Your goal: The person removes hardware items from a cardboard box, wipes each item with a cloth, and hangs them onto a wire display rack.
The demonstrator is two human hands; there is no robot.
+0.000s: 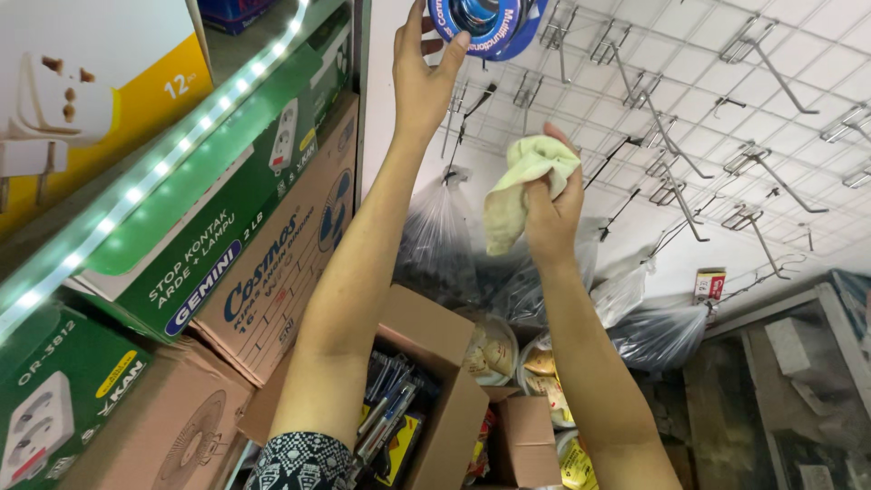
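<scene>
Both forearms rise from the bottom of the head view toward the white wire grid panel (708,100). The left hand (422,77) pinches the lower rim of a blue round package (490,23) hanging at the panel's top edge. The right hand (553,204), lower and just right of it, grips a bunched pale-green cloth (522,181) directly below the package.

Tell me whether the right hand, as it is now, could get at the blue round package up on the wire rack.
Probably not freely: the right hand is closed around a pale green cloth, and the left hand already grips the blue round package. Nothing else blocks the way.
</scene>
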